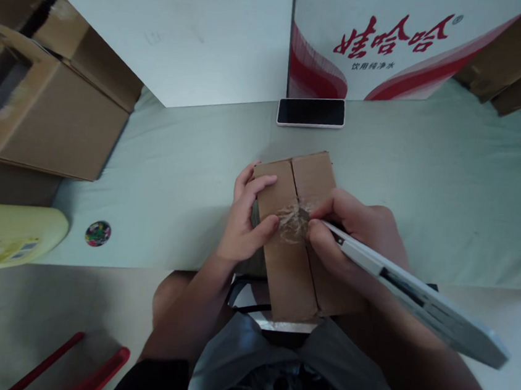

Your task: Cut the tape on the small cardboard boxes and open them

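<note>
With our left grip clamped on the cardboard box at the near edge of the green cloth, we pinched a white knife in our right grip by the clear tape.

- Head view: from above the lap at bottom centre, facing forward and steeply down.
- Near the left hand and right hand mid-frame; white boxes farther off, top.
</note>
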`<state>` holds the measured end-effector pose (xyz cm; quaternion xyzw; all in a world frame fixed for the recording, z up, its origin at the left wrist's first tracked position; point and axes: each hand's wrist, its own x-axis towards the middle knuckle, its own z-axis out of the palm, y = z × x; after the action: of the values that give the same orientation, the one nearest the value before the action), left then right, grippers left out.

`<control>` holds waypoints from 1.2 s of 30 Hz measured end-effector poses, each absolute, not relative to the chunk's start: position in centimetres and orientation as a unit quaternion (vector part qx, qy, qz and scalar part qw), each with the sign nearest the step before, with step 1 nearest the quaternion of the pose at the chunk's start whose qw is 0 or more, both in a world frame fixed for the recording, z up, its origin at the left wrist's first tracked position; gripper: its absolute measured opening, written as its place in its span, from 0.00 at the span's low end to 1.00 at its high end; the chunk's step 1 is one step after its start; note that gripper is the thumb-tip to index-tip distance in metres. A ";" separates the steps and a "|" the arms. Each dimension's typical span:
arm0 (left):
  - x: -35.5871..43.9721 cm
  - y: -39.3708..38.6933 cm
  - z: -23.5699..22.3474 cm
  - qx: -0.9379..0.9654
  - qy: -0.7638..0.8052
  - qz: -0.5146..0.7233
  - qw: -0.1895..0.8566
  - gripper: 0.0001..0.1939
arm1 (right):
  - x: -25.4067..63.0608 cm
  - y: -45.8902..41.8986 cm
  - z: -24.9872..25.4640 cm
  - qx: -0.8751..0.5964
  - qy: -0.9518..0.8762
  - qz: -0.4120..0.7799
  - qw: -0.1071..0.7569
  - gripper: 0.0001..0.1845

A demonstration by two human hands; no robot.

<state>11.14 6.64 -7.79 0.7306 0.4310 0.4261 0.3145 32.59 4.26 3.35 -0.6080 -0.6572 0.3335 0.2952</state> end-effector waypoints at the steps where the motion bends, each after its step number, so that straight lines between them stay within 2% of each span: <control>1: 11.1 6.6 -7.8 0.730 0.433 0.424 0.316 0.33 | 32.5 4.3 3.4 -0.611 -0.660 0.331 0.285 0.03; 10: 11.3 6.7 -8.1 0.726 0.438 0.430 0.310 0.33 | 32.3 4.3 3.3 -0.638 -0.668 0.299 0.238 0.04; 25: 11.2 6.8 -8.0 0.728 0.425 0.428 0.326 0.34 | 32.5 4.0 3.2 -0.617 -0.552 0.420 0.371 0.11; 36: 11.2 6.7 -7.9 0.727 0.439 0.416 0.325 0.36 | 32.8 3.5 3.1 -0.579 -0.588 0.417 0.381 0.14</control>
<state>11.15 6.69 -7.86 0.7274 0.4388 0.4159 0.3246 32.85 3.53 3.08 -0.5791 -0.5880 0.4167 0.3811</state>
